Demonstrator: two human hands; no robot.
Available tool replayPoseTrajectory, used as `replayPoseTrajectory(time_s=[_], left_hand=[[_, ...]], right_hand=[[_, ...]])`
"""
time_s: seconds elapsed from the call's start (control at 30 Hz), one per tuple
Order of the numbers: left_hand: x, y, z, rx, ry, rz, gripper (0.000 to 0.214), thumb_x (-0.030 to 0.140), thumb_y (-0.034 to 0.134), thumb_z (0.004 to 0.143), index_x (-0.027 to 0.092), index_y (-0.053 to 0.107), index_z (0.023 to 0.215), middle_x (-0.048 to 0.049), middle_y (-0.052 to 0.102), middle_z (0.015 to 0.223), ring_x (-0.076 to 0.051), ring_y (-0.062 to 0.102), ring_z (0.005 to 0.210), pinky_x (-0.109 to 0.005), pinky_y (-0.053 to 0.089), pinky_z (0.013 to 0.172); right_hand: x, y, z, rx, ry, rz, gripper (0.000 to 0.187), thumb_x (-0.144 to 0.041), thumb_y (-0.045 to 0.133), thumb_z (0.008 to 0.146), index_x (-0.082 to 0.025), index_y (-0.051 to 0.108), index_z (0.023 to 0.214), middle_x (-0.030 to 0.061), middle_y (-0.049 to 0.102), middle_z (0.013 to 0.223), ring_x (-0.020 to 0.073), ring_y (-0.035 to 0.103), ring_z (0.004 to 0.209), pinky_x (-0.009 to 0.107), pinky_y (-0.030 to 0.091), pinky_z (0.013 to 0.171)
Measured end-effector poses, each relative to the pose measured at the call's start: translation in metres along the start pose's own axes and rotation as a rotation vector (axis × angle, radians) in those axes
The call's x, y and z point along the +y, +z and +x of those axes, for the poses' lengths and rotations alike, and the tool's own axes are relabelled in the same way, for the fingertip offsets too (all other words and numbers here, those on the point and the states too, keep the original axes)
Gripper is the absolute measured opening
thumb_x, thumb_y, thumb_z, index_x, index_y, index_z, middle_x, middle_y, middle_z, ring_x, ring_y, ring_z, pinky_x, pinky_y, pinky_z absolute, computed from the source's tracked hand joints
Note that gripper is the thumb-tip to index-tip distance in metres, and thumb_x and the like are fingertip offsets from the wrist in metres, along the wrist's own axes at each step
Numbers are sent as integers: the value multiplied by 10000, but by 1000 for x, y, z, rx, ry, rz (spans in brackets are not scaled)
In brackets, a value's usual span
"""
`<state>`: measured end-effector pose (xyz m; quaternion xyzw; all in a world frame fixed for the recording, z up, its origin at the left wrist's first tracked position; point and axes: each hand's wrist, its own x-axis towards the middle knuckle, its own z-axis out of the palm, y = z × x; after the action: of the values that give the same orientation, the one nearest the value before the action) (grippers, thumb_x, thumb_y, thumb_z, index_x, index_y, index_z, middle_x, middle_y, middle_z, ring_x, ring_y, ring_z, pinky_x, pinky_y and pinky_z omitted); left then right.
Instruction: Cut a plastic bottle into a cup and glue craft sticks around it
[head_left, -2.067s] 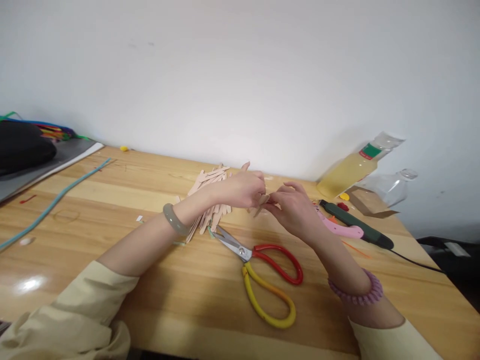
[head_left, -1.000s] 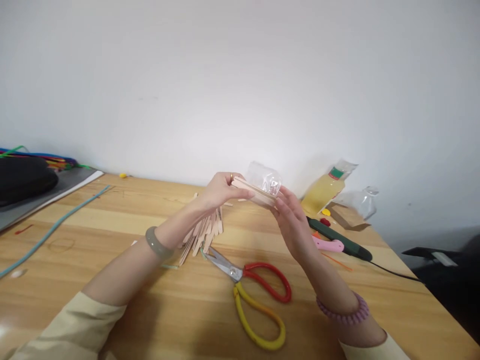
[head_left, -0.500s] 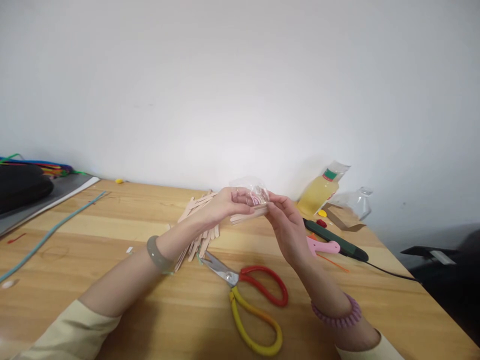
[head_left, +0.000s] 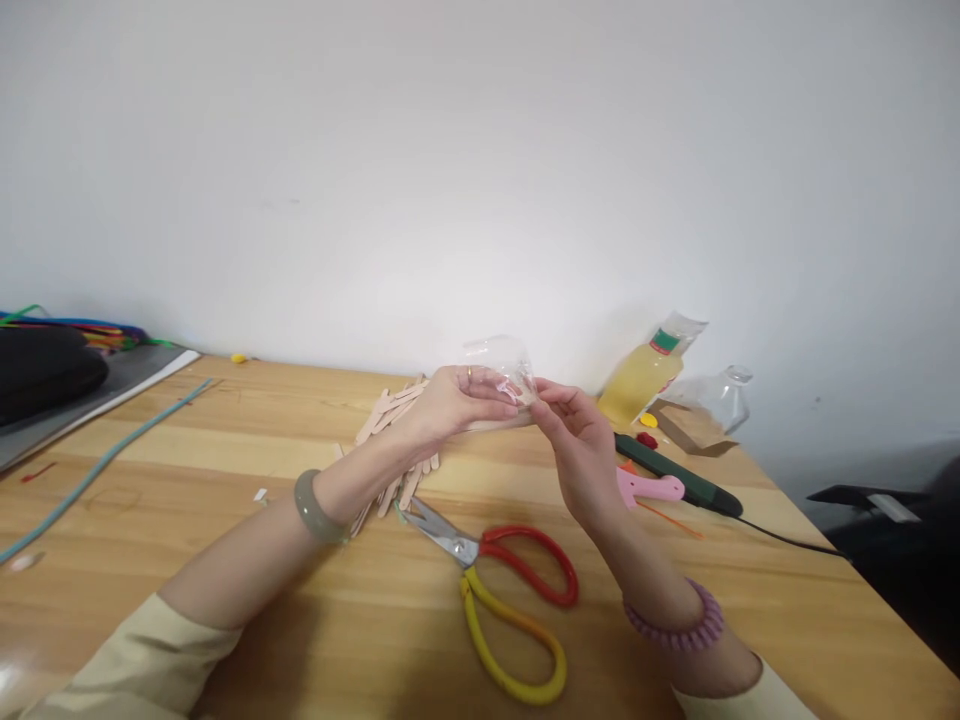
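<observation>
Between my two hands is a clear plastic bag (head_left: 501,352), crumpled, with pale wooden craft sticks (head_left: 499,424) at its lower edge. My left hand (head_left: 454,405) pinches the bag from the left, thumb against its near side. At the other end, my right hand (head_left: 581,440) grips the bag's corner between thumb and fingers. Whether the sticks are inside the bag or just under it, I cannot tell. A loose pile of craft sticks (head_left: 390,410) lies behind my left wrist. Below my hands, scissors (head_left: 459,548) with one red and one yellow handle rest on the table, blades partly apart.
To the right lie a dark green corded tool (head_left: 705,480) and a pink handle (head_left: 654,487). Behind them are a bottle of yellow liquid (head_left: 630,390) and a clear bottle (head_left: 729,400). A blue-green cord (head_left: 105,462) and a black case (head_left: 52,362) are at left.
The bag has been raised slightly and stands fuller above my fingers. The sticks have shifted and show less between my hands. Both hands keep their grip.
</observation>
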<state>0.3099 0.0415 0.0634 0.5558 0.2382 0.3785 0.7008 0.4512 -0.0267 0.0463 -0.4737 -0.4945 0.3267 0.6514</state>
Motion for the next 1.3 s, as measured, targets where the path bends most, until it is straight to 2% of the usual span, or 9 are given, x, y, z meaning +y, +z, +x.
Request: replayPoseTrajectory(time_s=[0.17,0.37,0.6,0.8,0.87,0.93,1.07,1.2,1.3], left_hand=[[0,-1,1,22,7,9,268,191,811,520,138,653,730,-9,707,729,-156,657,742,-303,486,789],[1,-4,3,38,-14,-38,308,171,806,524,146,593,746,15,687,653,-129,647,654,-275,467,716],[0,-4,3,11,-12,-85,341,139,799,531,152,556,770,9,703,670,-125,658,648,-261,472,695],[-1,-2,4,31,0,-119,366,121,805,504,153,556,772,15,700,641,-114,649,627,-246,478,678],[0,-2,5,11,-6,-129,335,121,796,512,145,567,756,11,696,654,-115,649,646,-254,481,707],[2,-5,5,-71,-16,-113,298,110,777,531,133,590,761,-5,696,718,-122,654,712,-264,481,763],[12,-14,4,-240,-33,85,316,59,724,552,135,609,836,-24,679,865,-132,641,818,-258,476,772],[21,-18,-1,-287,-47,499,268,64,665,611,135,595,860,-30,679,845,-129,636,760,-243,477,688],[23,-16,-5,-350,-11,774,265,93,613,678,164,559,928,-22,693,808,-153,647,763,-244,476,649]], right_hand=[[1,-2,-1,2,-22,-34,150,-351,640,765,-246,538,798,35,631,1110,209,537,1116,415,429,942],[1,-8,1,-99,-42,-61,159,-382,607,798,-259,544,875,36,604,1146,203,526,1121,384,448,923],[-3,-6,0,-65,-32,-44,141,-345,637,779,-254,559,853,29,616,1106,198,541,1083,358,477,862],[-2,-3,-2,-31,-34,-47,140,-351,631,784,-251,562,853,29,614,1120,209,539,1089,383,474,864],[1,-3,-1,-25,-45,-58,141,-356,624,791,-252,565,867,33,608,1132,210,531,1102,387,465,882],[4,-6,0,-31,-64,-87,152,-370,618,794,-253,560,873,38,608,1119,208,534,1096,389,461,891],[-1,-20,7,-86,-153,-290,212,-409,563,830,-247,551,967,53,602,1090,203,539,1080,418,417,961],[-27,-29,15,-137,-378,-625,372,-407,480,880,-235,464,1210,93,495,1276,223,412,1234,446,303,1053],[-43,-22,21,-329,-564,-845,524,-391,577,826,-223,390,1286,119,422,1366,257,319,1300,468,275,1063]])
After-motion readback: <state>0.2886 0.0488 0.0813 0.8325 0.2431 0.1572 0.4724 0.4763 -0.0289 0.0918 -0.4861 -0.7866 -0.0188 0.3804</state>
